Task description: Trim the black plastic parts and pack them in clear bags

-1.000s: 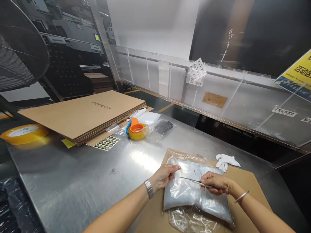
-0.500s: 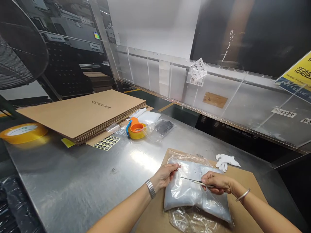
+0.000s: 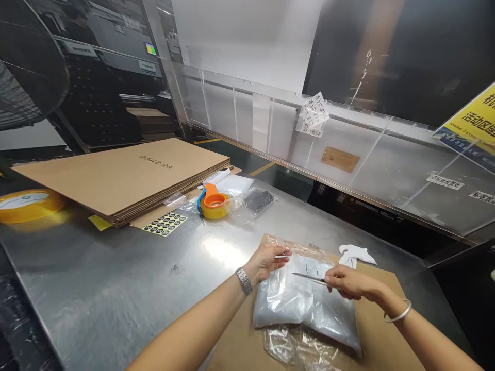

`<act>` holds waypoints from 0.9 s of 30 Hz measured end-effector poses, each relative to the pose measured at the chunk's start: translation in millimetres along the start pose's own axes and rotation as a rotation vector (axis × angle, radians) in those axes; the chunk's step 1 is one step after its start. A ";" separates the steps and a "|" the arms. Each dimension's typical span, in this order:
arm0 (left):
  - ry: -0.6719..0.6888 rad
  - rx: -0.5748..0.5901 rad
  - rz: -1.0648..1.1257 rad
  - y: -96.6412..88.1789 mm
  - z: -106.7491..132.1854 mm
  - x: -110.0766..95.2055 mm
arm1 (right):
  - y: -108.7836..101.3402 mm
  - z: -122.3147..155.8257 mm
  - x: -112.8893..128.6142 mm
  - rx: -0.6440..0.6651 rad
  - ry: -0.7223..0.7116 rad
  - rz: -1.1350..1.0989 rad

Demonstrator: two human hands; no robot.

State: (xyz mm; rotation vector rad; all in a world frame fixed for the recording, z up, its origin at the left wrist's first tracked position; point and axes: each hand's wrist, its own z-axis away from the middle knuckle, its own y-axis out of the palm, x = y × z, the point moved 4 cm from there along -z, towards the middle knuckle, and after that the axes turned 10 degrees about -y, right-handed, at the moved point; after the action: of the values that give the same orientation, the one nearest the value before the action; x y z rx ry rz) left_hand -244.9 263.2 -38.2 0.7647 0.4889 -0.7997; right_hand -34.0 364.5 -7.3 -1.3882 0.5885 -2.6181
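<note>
A puffy silvery-grey package in clear plastic [image 3: 305, 299] lies on a flat sheet of brown cardboard [image 3: 381, 309]. Above its upper left part, my left hand [image 3: 269, 262] has thumb and forefinger pinched together; whatever is between them is too small to make out. My right hand [image 3: 350, 282] is closed round a thin pointed metal tool [image 3: 309, 278], whose tip points left over the package toward my left fingers. Whether the tool is scissors or tweezers is unclear. Loose clear film [image 3: 280, 345] sticks out at the package's near side.
A white glove [image 3: 356, 254] lies on the cardboard's far edge. Farther left on the metal table [image 3: 127, 288] are a tape dispenser [image 3: 214, 202], a sticker sheet [image 3: 165, 223], a cardboard stack [image 3: 127, 175] and a large tape roll [image 3: 31, 205]. A clear panel [image 3: 240, 118] stands behind.
My left hand has lifted slightly up and right from the package. My right hand and the tool have shifted a little up and right. The view has swung slightly right.
</note>
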 end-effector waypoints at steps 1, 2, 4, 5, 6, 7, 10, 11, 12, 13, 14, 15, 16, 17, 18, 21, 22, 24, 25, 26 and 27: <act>0.003 -0.005 -0.003 1.6 1.6 -1.7 | -6.1 5.9 -0.8 -0.026 -0.001 0.018; 0.000 -0.003 -0.008 3.2 2.9 -1.8 | -11.8 11.9 -2.4 -0.051 -0.002 0.030; -0.024 0.022 -0.026 7.2 5.2 2.4 | -19.8 23.3 -6.9 -0.102 -0.007 0.034; -0.039 0.046 -0.037 9.7 6.0 6.0 | -21.4 28.0 -9.3 -0.130 -0.011 0.026; -0.053 0.075 -0.047 12.8 6.8 10.0 | -21.5 31.8 -11.4 -0.160 -0.015 0.013; -0.063 0.106 -0.054 16.4 7.5 13.9 | -20.4 34.6 -13.1 -0.195 -0.022 -0.005; -0.067 0.194 -0.046 29.7 9.5 22.2 | -12.6 38.7 -15.7 -0.365 -0.065 -0.073; -0.055 0.216 -0.031 34.5 10.2 23.2 | -9.1 38.8 -16.3 -0.440 -0.089 -0.097; -0.041 0.236 -0.012 39.2 11.0 23.7 | -5.0 38.4 -17.1 -0.513 -0.113 -0.120; -0.024 0.251 0.009 43.6 11.7 23.8 | -0.3 37.3 -18.1 -0.580 -0.135 -0.139; -0.006 0.262 0.029 47.5 12.3 23.9 | 5.1 35.2 -19.3 -0.635 -0.156 -0.153; 0.009 0.266 0.045 50.7 12.7 24.2 | 10.7 32.1 -20.3 -0.679 -0.176 -0.162; 0.022 0.264 0.056 53.1 12.9 24.9 | 16.2 27.8 -21.0 -0.717 -0.196 -0.164; 0.033 0.258 0.062 54.7 12.9 25.8 | 21.2 22.7 -20.9 -0.752 -0.220 -0.160; 0.043 0.247 0.063 55.7 12.7 26.8 | 25.4 16.4 -20.0 -0.779 -0.248 -0.149; 0.075 0.206 0.049 56.1 11.6 28.2 | 33.2 -6.7 -13.6 -0.808 -0.328 -0.084; 0.089 0.194 0.038 55.9 11.0 28.0 | 34.3 -14.8 -11.1 -0.805 -0.345 -0.053; 0.127 0.162 0.002 55.3 8.7 27.9 | 34.6 -29.1 -7.3 -0.801 -0.365 0.017; 0.150 0.140 -0.024 54.9 6.8 28.8 | 34.3 -34.6 -6.2 -0.805 -0.371 0.054; 0.178 0.110 -0.054 54.3 4.5 30.7 | 34.0 -39.1 -5.7 -0.811 -0.373 0.091; 0.213 0.070 -0.089 53.4 1.9 33.7 | 34.0 -42.5 -5.9 -0.817 -0.372 0.126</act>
State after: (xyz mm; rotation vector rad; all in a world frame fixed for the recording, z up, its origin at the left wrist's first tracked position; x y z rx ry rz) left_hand -182.2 271.0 -36.6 0.9029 0.6926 -0.8249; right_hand -67.9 347.0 -46.5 -1.8681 1.7186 -1.9818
